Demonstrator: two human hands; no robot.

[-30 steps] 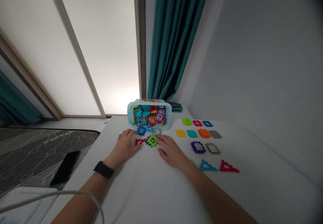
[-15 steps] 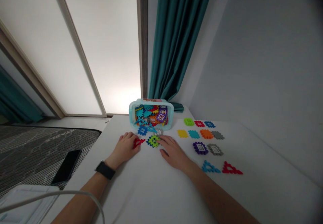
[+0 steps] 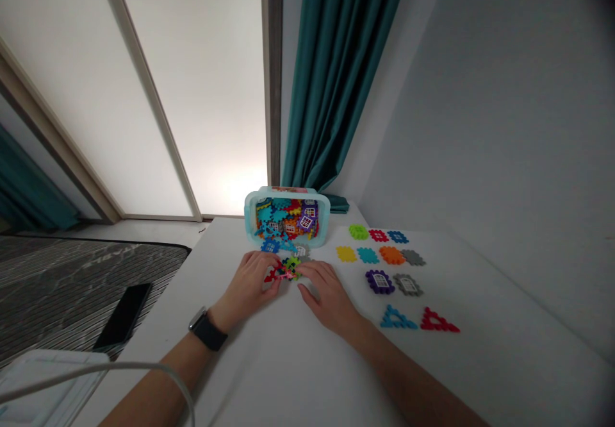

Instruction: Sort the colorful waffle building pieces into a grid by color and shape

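Watching through the head camera, I had my left grip (image 3: 250, 281), a black smartwatch (image 3: 208, 329) at its wrist, closed around a red triangular piece (image 3: 270, 277), with the thumb on the near side. That piece lay at nine o'clock of a lime-green toothed piece (image 3: 291, 263), right beside it; the fingers hid whether the two touched. My right grip (image 3: 327, 291) lay toward four o'clock, fingertips at the green piece's edge and thumb spread apart, so nothing was pinched there. With the green piece as my dial's hub, a light-blue tub (image 3: 325, 220) lay on its side at twelve on the white surface (image 3: 288, 363), its mouth facing me and crowded with jumbled pieces. A blue window piece (image 3: 270, 246) sat near ten o'clock, a grey window piece (image 3: 301, 251) near one. Loose pieces stood in rows to the right: a green square (image 3: 358, 231) at two, a yellow square (image 3: 346, 254), an orange square (image 3: 391, 255) and a purple window piece (image 3: 379, 282) around three, and a blue triangle (image 3: 398, 318) at four, with a second red triangle (image 3: 439, 320) just beyond it. A teal curtain (image 3: 343, 68) hung past the tub, toward one.
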